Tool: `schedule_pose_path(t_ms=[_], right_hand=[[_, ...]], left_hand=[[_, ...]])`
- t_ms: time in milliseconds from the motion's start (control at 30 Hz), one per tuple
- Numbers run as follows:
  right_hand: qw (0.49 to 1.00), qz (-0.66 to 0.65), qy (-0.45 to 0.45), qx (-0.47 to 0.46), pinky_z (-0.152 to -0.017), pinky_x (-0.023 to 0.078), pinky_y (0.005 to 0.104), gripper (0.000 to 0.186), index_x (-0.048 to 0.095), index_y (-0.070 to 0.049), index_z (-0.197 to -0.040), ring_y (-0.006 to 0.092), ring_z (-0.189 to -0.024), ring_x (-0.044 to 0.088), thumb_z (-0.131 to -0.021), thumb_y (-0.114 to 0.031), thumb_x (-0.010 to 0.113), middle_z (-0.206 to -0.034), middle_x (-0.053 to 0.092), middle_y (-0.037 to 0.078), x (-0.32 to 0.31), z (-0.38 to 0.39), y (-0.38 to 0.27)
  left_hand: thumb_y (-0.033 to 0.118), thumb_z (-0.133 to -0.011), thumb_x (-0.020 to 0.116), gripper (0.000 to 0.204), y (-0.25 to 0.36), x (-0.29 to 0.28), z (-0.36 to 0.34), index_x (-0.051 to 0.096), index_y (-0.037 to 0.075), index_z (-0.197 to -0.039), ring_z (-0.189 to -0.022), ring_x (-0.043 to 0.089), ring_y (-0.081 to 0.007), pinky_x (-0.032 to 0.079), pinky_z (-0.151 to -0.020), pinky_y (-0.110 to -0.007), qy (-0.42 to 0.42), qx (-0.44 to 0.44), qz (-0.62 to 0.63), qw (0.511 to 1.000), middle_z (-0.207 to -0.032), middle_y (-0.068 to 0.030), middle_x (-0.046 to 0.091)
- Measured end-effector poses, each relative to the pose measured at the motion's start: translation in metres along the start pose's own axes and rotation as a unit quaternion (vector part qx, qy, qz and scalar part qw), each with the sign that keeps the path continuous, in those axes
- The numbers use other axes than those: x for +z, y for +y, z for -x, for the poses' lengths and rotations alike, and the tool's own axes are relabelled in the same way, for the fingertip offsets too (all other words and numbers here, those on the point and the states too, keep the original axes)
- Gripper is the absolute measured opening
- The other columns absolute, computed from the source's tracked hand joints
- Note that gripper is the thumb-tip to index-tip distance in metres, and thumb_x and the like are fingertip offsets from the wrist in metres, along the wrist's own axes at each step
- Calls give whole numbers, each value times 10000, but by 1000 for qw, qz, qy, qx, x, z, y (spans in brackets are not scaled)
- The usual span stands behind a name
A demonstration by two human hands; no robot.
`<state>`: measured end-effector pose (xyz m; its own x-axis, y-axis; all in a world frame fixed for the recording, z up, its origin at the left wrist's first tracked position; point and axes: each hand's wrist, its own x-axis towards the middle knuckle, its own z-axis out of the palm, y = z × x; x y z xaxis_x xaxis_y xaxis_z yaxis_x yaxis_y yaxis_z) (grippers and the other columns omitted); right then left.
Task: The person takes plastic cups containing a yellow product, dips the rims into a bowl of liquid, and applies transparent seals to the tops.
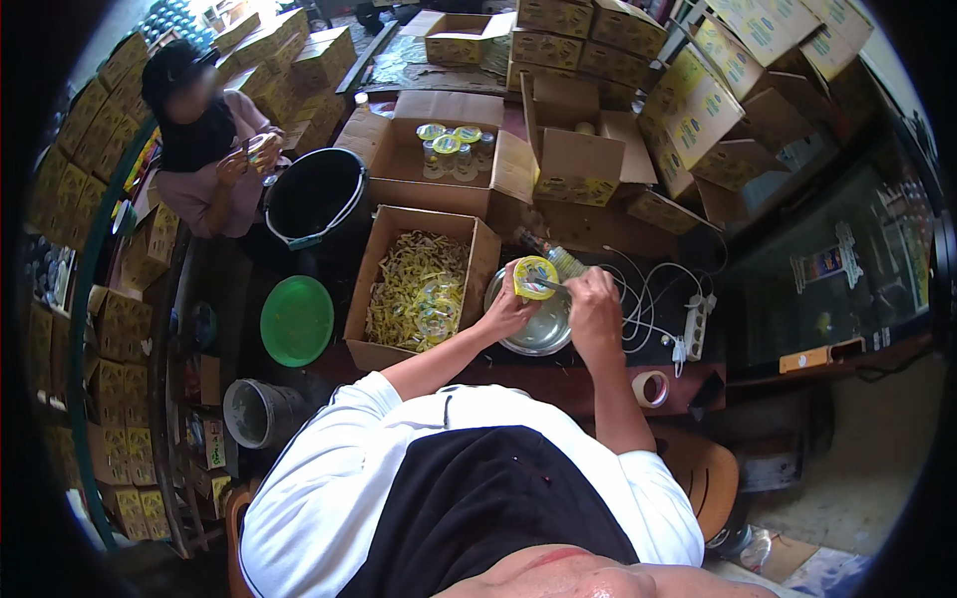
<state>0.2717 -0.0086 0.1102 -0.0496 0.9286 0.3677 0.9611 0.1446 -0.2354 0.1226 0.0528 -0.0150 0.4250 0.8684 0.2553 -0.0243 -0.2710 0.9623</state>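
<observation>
My left hand holds a small round cup with a yellow foil lid over a metal bowl. My right hand grips a thin tool whose tip touches the lid. Left of the bowl stands an open cardboard box full of yellow lids and wrappers. Further back, another open box holds several lidded cups.
A black bucket and a green lid sit to the left. Another person sits at far left handling a cup. Stacked yellow-printed cartons surround the area. A power strip, white cables and a tape roll lie at right.
</observation>
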Motion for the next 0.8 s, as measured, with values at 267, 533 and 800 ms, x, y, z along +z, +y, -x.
schedule_pose_path(t_ms=[267, 533, 800], right_hand=[[979, -163, 93, 85, -797, 452, 424, 72, 660, -20, -898, 320, -891, 562, -840, -5, 620, -901, 573, 135, -21, 14, 28], [973, -158, 72, 149, -790, 444, 430, 66, 653, -9, -911, 322, -871, 557, -858, -17, 614, -898, 568, 133, 11, 49, 62], [974, -151, 52, 163, -804, 451, 428, 65, 659, -9, -906, 322, -888, 564, -857, -22, 618, -910, 580, 135, 32, 60, 68]], left_hand=[[17, -833, 637, 637, -10, -41, -4, 255, 56, -1342, -1135, 462, -203, 370, -976, -300, 111, -42, 43, 992, -1196, -106, 432], [35, -850, 685, 601, -5, -196, 2, 309, 74, -1318, -1055, 547, -160, 489, -874, -317, 315, -31, 79, 945, -1164, -79, 562], [309, -740, 789, 620, 3, -368, -26, 467, -32, -1146, -1038, 640, -363, 508, -878, -412, 374, -244, -317, 837, -1089, -252, 643]])
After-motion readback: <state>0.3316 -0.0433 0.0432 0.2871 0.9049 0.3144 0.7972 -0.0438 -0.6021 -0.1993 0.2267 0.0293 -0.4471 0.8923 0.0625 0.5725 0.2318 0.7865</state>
